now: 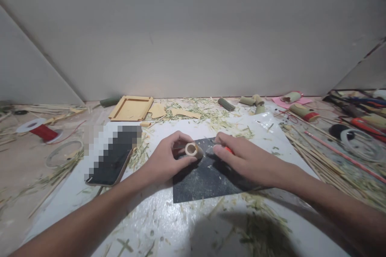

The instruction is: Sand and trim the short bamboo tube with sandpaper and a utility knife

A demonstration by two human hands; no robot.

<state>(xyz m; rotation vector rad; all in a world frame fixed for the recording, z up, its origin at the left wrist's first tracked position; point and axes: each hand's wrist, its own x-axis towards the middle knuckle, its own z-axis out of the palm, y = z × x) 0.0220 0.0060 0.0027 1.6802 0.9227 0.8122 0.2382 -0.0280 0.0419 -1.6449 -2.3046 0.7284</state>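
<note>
My left hand is closed round a short hollow bamboo piece, holding it down on a dark mat. My right hand is closed on an orange-handled tool whose tip points at the bamboo piece. Most of the tool is hidden under my fingers. Both hands rest on the mat, which lies on a white sheet strewn with bamboo shavings.
A phone lies left of the mat. A red thread spool and tape ring sit far left. A shallow wooden tray, cut bamboo tubes, thin sticks and tools lie behind and right.
</note>
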